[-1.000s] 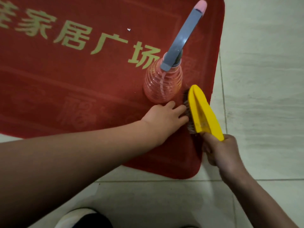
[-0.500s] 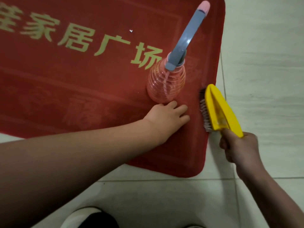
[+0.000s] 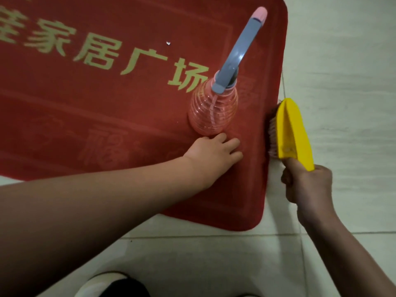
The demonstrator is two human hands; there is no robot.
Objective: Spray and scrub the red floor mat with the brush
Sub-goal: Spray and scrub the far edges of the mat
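Scrubbing the red floor mat (image 3: 107, 125) along its right edge, right hand (image 3: 308, 183) curls fingers round the yellow brush (image 3: 293, 133); left hand (image 3: 212, 155), fingers spread, pins the mat; next stroke likely sweeps inward

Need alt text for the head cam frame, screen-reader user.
A right hand grips a yellow brush, bristles against the right edge of a red floor mat. The left hand rests flat on the mat beside a standing pink spray bottle.
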